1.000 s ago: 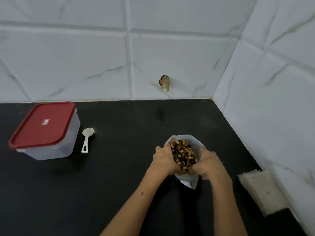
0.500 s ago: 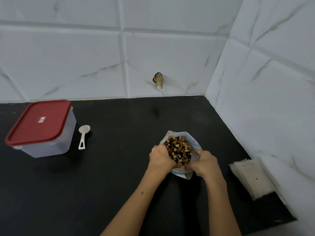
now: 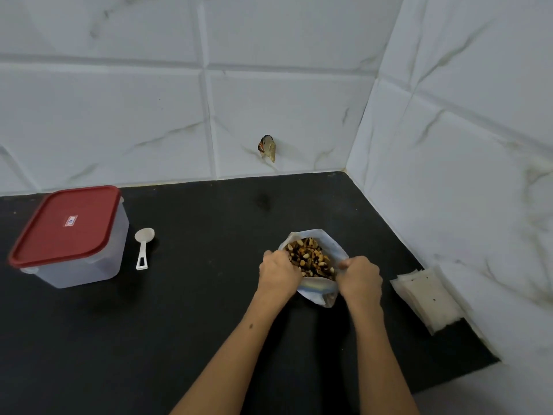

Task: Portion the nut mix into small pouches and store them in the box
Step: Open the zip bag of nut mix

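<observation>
A clear plastic bag (image 3: 329, 245) full of nut mix (image 3: 309, 259) stands open on the black counter, a little right of centre. My left hand (image 3: 278, 275) grips the bag's left rim and my right hand (image 3: 360, 280) grips its right rim, holding the mouth spread apart. A stack of small white pouches (image 3: 426, 298) lies flat to the right, against the side wall. The clear box with a red lid (image 3: 65, 223) sits shut at the far left. A white plastic scoop (image 3: 143, 250) lies beside the box.
The black counter (image 3: 194, 310) meets white tiled walls at the back and the right, forming a corner. A small brown scrap (image 3: 267, 147) sticks to the back wall above the counter.
Both hands have kept hold of the bag's rim and pulled its mouth a bit wider. The view has shifted slightly; the box, scoop and pouches have stayed in place.
</observation>
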`<action>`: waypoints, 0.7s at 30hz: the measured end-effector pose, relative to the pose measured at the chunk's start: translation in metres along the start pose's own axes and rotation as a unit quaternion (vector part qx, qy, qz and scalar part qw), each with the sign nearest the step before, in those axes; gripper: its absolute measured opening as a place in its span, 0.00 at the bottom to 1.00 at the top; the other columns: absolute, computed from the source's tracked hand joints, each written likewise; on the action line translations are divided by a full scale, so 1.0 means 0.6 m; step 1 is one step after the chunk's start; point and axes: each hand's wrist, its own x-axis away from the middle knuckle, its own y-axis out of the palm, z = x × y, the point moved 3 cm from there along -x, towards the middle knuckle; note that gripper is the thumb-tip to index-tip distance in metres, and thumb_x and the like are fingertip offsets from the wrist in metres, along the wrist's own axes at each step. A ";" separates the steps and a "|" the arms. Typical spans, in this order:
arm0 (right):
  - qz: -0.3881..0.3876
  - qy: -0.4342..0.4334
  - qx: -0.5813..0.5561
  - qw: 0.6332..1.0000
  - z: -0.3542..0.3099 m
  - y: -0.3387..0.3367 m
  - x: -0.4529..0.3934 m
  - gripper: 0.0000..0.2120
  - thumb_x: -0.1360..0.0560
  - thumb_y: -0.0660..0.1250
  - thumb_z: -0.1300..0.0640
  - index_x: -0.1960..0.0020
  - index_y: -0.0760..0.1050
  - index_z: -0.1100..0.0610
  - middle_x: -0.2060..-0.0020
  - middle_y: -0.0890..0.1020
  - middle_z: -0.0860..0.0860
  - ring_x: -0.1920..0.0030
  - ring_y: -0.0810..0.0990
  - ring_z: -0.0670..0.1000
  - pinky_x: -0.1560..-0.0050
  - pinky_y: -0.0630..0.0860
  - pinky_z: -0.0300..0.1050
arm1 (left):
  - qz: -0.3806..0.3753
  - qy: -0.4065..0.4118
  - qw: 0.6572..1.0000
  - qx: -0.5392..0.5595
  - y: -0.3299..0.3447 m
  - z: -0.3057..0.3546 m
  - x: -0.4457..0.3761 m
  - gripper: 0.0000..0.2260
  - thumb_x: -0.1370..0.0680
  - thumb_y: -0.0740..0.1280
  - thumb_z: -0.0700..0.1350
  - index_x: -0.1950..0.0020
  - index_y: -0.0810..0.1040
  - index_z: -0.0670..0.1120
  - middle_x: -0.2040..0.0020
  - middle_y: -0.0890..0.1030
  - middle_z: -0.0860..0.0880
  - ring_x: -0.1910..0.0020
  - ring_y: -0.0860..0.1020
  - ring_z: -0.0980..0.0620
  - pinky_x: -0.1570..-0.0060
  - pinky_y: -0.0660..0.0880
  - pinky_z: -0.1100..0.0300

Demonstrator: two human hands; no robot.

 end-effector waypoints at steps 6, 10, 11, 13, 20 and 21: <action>-0.017 0.016 -0.015 1.000 -0.006 0.016 0.002 0.10 0.22 0.64 0.56 0.42 0.75 0.57 0.52 0.78 0.54 0.52 0.79 0.52 0.58 0.75 0.45 | 0.054 0.072 0.988 -0.125 -0.006 0.029 -0.011 0.15 0.19 0.59 0.52 0.35 0.76 0.50 0.25 0.55 0.40 0.28 0.57 0.39 0.33 0.62 0.43; -0.012 0.028 0.021 0.999 -0.009 0.020 0.017 0.09 0.22 0.63 0.58 0.43 0.72 0.59 0.53 0.75 0.54 0.50 0.78 0.53 0.53 0.75 0.45 | 0.005 0.100 0.970 -0.222 -0.003 0.058 -0.052 0.19 0.21 0.59 0.46 0.30 0.71 0.49 0.22 0.45 0.39 0.24 0.44 0.36 0.30 0.52 0.36; -0.007 0.031 0.032 0.999 -0.009 0.020 0.020 0.09 0.22 0.63 0.58 0.43 0.72 0.59 0.54 0.74 0.54 0.50 0.77 0.53 0.54 0.74 0.45 | -0.009 0.099 0.965 -0.241 -0.002 0.061 -0.060 0.21 0.22 0.59 0.45 0.28 0.68 0.49 0.22 0.44 0.38 0.24 0.43 0.35 0.30 0.52 0.34; 0.004 0.034 0.041 0.999 -0.009 0.018 0.022 0.10 0.23 0.64 0.58 0.43 0.73 0.59 0.54 0.74 0.53 0.52 0.77 0.52 0.55 0.74 0.44 | -0.021 0.092 0.959 -0.268 -0.004 0.063 -0.072 0.24 0.22 0.61 0.45 0.26 0.64 0.49 0.22 0.44 0.37 0.24 0.43 0.33 0.30 0.53 0.33; -0.008 0.031 -0.015 0.999 -0.004 0.016 0.022 0.12 0.23 0.64 0.58 0.41 0.78 0.52 0.48 0.78 0.52 0.53 0.78 0.50 0.54 0.77 0.45 | -0.089 0.087 0.972 -0.198 -0.018 0.047 -0.084 0.26 0.25 0.68 0.46 0.27 0.66 0.50 0.29 0.61 0.42 0.29 0.60 0.39 0.33 0.64 0.38; -0.005 0.021 -0.037 0.999 -0.003 0.015 0.023 0.12 0.23 0.63 0.59 0.41 0.78 0.50 0.46 0.78 0.52 0.52 0.78 0.50 0.54 0.77 0.45 | -0.096 0.094 0.977 -0.167 -0.020 0.043 -0.083 0.26 0.25 0.69 0.46 0.28 0.68 0.51 0.31 0.63 0.43 0.30 0.62 0.40 0.33 0.66 0.41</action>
